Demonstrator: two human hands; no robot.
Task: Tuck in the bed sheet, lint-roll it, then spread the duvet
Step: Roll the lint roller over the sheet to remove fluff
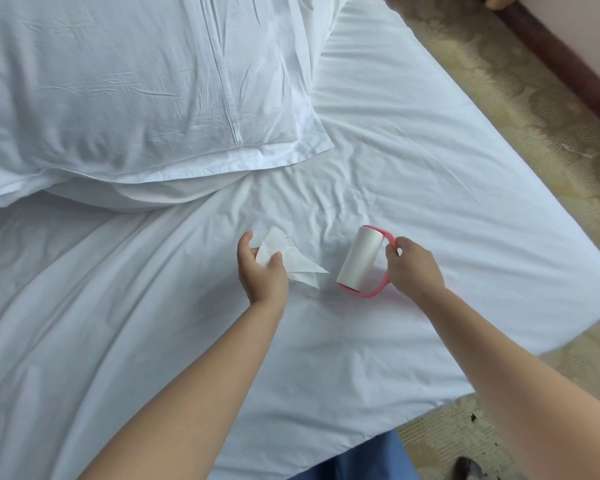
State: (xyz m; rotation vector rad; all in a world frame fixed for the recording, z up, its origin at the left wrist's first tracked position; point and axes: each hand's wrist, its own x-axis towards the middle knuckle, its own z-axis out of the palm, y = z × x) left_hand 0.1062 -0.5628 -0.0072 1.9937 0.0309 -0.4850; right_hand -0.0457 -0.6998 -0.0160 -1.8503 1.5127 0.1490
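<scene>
Bed sheet: white, stretched over the mattress, creased around the middle, smooth toward the corner. Roller taken as the landmark.

Roller: white drum in a pink frame, lying on the sheet near the bed's middle, drum tilted, one end toward the pillow.

Right hand: just right of the roller, fingers closed round the pink handle loop. Grip firm; thumb on top of the loop.

Left hand: just left of the roller, apart from it. Fingers and thumb pinched on a crumpled white sticky sheet; its loose pointed end reaches toward the roller without touching the drum.

Pillow: up and left of the roller, well apart, resting on the sheet.

Carpet: patterned beige, right of the roller, beyond the bed edge.

Duvet: cannot tell it from the other white bedding.
</scene>
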